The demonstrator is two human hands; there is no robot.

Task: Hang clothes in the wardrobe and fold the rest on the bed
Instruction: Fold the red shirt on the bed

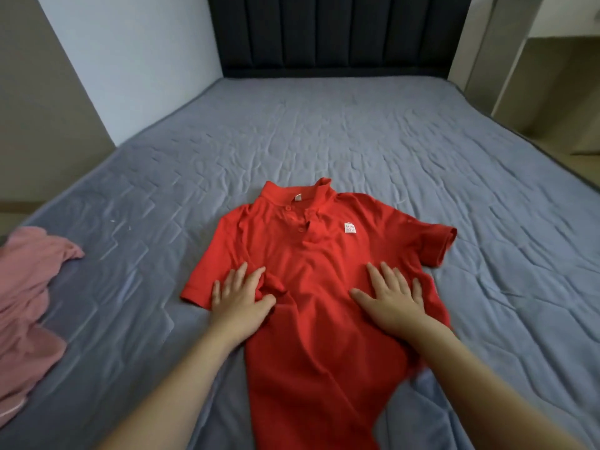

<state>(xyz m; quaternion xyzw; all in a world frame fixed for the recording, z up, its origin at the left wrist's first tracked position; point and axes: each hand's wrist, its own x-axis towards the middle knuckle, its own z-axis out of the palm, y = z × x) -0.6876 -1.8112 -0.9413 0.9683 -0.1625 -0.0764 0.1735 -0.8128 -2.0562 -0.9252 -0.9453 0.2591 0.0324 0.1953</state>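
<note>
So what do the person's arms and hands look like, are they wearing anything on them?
Nothing is worn as far as the view shows. The left hand and right hand are bare, with no gloves, rings or watch visible. Both forearms are bare too; no sleeves or cuffs show before the arms leave the bottom of the picture.

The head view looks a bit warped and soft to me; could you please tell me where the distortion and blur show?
In the head view, wide-angle distortion bows the bed's edges and splays the forearms; motion blur smears the red polo shirt's right edge beside the right hand, while the left hand looks sharper; lighting is dim and even, without glare; the pink garment is cropped at the left border.
</note>
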